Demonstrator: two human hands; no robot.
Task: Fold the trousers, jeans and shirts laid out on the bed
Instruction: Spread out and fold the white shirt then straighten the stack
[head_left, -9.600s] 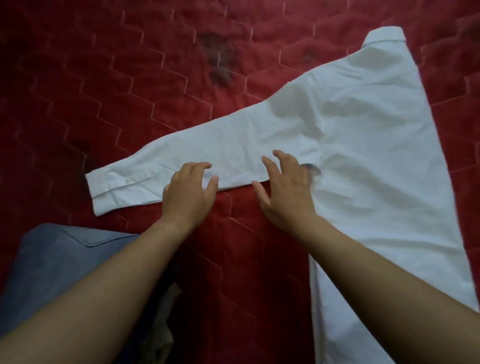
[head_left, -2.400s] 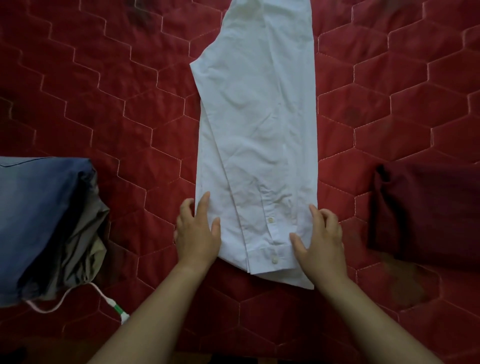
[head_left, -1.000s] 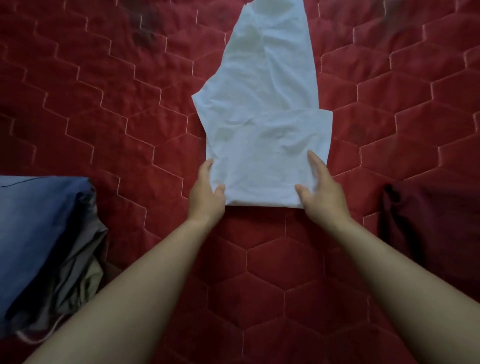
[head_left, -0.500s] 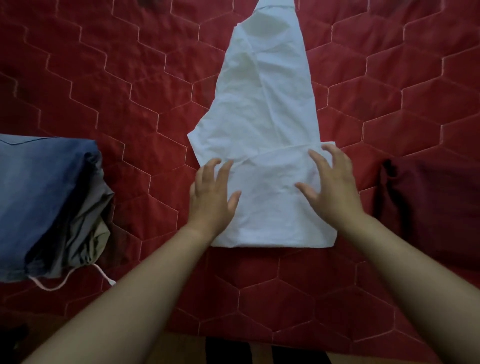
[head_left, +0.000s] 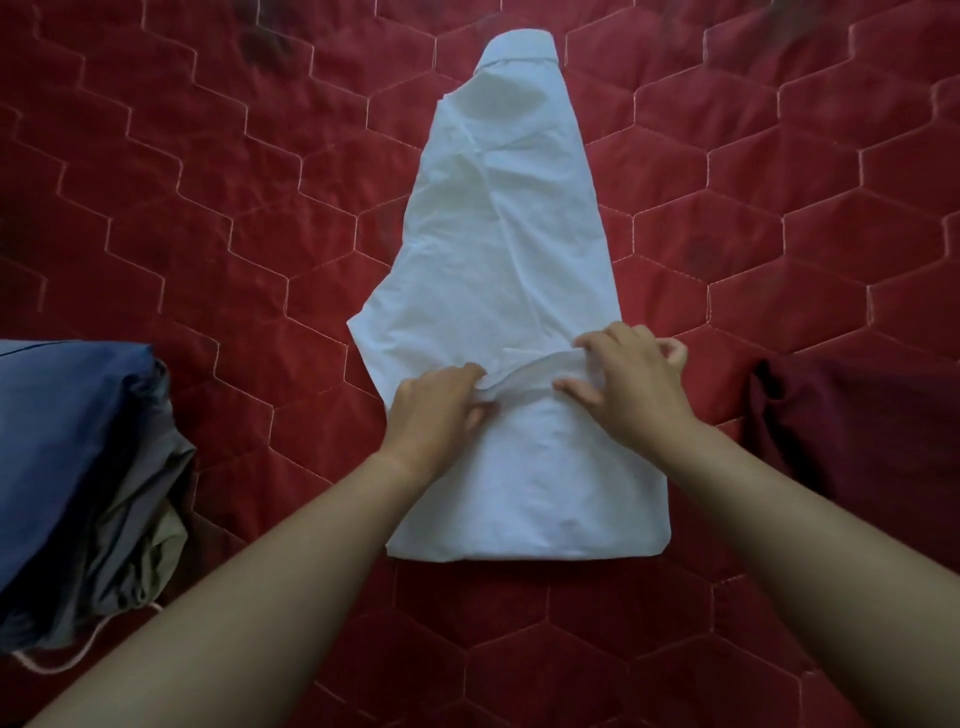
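Across the middle of the bed, the left hand and right hand meet on a white shirt. The left hand's fingers are curled, pinching a raised ridge of cloth at the shirt's left side. The right hand is curled too, thumb tucked under the same ridge and fingers bent over its top at the right side. Between the two hands the ridge stands slightly off the layer beneath it.

Nearer than the hands, the shirt lies flat as a doubled panel with a straight near edge. Beyond them it runs away from the person in a narrowing strip, wrinkled, with its collar at the far end.

Under it all is the bed's red quilt, stitched in hexagons. On the left, well apart from the shirt, a folded blue garment rests on a grey-olive garment, with a pale cord trailing from the near side. On the right, near the right forearm, sits a folded maroon garment.
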